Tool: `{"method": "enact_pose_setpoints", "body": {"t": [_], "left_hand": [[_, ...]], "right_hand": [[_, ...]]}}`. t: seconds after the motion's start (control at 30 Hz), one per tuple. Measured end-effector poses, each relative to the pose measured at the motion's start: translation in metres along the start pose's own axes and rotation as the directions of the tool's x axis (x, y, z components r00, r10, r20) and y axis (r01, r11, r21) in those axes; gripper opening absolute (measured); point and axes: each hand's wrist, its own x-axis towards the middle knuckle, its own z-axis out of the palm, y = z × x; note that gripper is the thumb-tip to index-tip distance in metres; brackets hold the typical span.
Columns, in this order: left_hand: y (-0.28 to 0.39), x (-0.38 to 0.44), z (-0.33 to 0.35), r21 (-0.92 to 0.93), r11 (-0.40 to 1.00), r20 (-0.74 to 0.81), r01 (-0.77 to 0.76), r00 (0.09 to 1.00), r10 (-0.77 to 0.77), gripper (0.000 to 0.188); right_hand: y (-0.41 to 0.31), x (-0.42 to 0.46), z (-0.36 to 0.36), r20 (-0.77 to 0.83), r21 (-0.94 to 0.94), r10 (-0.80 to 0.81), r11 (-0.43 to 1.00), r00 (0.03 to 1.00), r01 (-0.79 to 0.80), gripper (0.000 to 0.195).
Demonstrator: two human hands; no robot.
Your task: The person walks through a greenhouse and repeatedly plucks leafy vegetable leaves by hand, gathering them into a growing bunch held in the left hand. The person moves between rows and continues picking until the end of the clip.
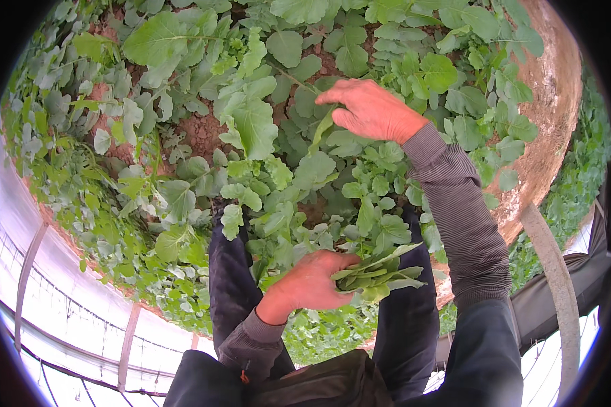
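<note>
My left hand (313, 282) is closed around a bundle of picked green leaves (379, 274), held low between my knees, with the leaf blades sticking out to the right. Higher up and to the right, my right hand (369, 109) reaches over the leafy plants (254, 122). Its thumb and fingers pinch a single green leaf (322, 128) that hangs down from them. Whether that leaf is still joined to a plant cannot be told. Lobed leaves spread thickly below and around both hands.
Reddish soil (201, 133) shows between the plants. A bare earth ridge (545, 117) curves along the right side, beside a concrete-looking post (555, 274). Pale translucent sheeting (76, 285) with upright posts stands at the lower left. My dark-trousered legs (231, 274) stand among the leaves.
</note>
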Motion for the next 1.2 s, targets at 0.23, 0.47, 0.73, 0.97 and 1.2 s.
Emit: {"method": "enact_pose_setpoints", "body": {"t": [0.23, 0.47, 0.73, 0.97, 1.2], "left_hand": [[0.009, -0.007, -0.014, 0.017, 0.999, 0.001, -0.031, 1.000, 0.031, 0.036], [0.015, -0.008, -0.020, -0.020, 0.999, -0.003, -0.048, 0.999, 0.048, 0.038], [0.023, -0.009, -0.030, 0.000, 1.000, 0.048, -0.024, 0.999, 0.024, 0.039], [0.019, -0.006, -0.031, -0.020, 1.000, 0.031, -0.011, 0.999, 0.011, 0.036], [0.022, 0.000, -0.040, -0.066, 0.996, 0.060, -0.053, 0.997, 0.057, 0.036]], "right_hand": [[-0.021, -0.066, 0.022, -0.002, -0.205, -0.008, 0.979, 1.000, 0.008, 0.054], [-0.035, -0.048, 0.006, -0.080, -0.181, 0.039, 0.982, 0.996, -0.053, 0.052], [-0.003, 0.029, -0.015, -0.225, 0.053, 0.106, 0.994, 0.969, -0.096, 0.054], [0.080, 0.156, -0.062, -0.046, -0.477, 0.280, 0.837, 0.959, -0.267, 0.049], [0.058, 0.153, -0.015, -0.357, 0.055, 0.261, 0.964, 0.897, -0.259, 0.025]]}}
